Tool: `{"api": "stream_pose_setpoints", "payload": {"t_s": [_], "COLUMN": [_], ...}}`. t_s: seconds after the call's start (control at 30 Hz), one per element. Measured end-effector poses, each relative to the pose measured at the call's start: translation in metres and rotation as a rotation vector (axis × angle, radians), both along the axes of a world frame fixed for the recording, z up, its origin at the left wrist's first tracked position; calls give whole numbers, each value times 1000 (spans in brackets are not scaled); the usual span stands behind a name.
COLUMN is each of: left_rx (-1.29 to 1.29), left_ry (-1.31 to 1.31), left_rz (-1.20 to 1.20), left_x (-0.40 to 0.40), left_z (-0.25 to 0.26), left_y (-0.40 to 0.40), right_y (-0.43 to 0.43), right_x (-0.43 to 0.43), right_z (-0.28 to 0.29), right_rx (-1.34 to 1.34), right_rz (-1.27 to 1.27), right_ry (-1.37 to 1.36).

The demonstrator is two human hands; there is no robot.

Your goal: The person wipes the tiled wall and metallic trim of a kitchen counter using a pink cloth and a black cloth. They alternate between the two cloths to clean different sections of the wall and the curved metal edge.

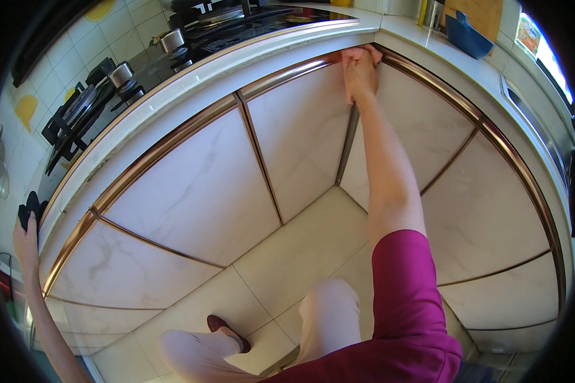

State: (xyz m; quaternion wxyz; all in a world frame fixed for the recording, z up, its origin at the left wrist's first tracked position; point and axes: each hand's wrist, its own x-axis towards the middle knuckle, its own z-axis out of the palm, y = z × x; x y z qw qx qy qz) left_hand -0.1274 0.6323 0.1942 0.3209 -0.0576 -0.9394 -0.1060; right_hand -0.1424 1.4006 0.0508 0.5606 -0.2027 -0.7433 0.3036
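Note:
My right hand (364,79) presses a pink cloth (350,62) into the inner corner of the kitchen cabinets, just under the countertop. The cloth covers the point where the copper-coloured metal trim (297,69) of the two cabinet runs meets. Marbled white cabinet doors (187,177) spread out below it. At the far left, my left hand (26,239) is at the end of the counter edge, its fingers on a black object (32,208); what that object is cannot be made out.
Above the left run is a black gas hob (278,19) with steel knobs (121,75). The right countertop (421,40) holds a blue container (467,36) and a wooden board (479,16). Pale floor tiles (311,225) lie below, with my knees (330,306) bent close to the cabinets.

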Motion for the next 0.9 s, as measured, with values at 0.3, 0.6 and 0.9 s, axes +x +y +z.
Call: {"api": "stream_pose_setpoints", "payload": {"t_s": [0.3,0.6,0.9], "left_rx": [-84,-186,-141], "left_ry": [47,59,61], "left_rz": [41,179,178], "left_x": [17,30,34], "left_z": [2,12,12], "left_y": [30,57,77], "right_y": [-26,-282,-474], "right_x": [-33,18,74], "right_z": [-29,-35,-39], "right_rx": [-122,312,463], "right_rz": [229,36,476], "right_ry": [238,268,177]}}
